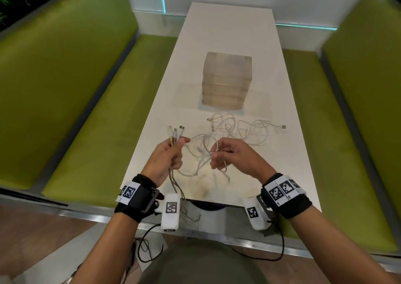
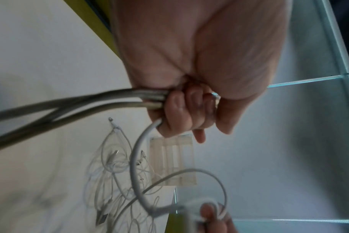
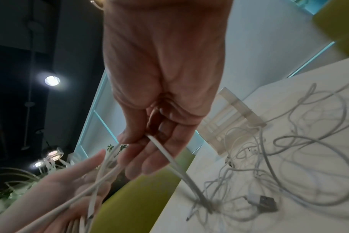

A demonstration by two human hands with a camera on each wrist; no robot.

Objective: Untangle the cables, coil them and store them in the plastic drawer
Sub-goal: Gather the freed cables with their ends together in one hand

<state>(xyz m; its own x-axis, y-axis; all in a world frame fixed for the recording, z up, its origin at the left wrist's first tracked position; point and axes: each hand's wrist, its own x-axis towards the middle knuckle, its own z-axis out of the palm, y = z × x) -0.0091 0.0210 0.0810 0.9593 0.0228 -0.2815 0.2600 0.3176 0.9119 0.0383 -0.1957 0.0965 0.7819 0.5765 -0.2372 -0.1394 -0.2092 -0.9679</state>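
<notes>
— Nearest the lens, low in the head view, sit the black wrist straps with white marker blocks (image 1: pixel 170 213); just above them, what are the hands doing?

— Left hand (image 1: pixel 168 157), left of centre, has its fingers curled tight round a bundle of thick grey multi-plug cables (image 2: pixel 74 102); the plugs (image 1: pixel 176 131) fan out above the fist and the grey leads hang below it past the table edge. A thin white cable also runs out of that fist in the left wrist view.

— And the other?

— Right hand (image 1: pixel 233 155), at centre, pinches a loop of thin white charging cable (image 1: pixel 207 153) between thumb and fingertips (image 3: pixel 149 164), lifted off the long white table (image 1: pixel 230 34).

— So which step is this?

— Untangling, I'd say, and early in it. The rest of the white cables lie in a loose tangle (image 1: pixel 240 129) just above the hands, with a USB plug (image 1: pixel 283 127) at its right end. Nothing looks coiled yet.

— Where do they go?

— Into the translucent plastic drawer unit (image 1: pixel 227 81), upper centre, beyond the tangle; its drawers appear closed.

— Next move?

— Probably drawing the hands apart so the pinched white loop slides free of the grey bundle, feeding slowly so plugs don't snag on other loops. Then coiling needs one hand holding an end while the other winds
</notes>
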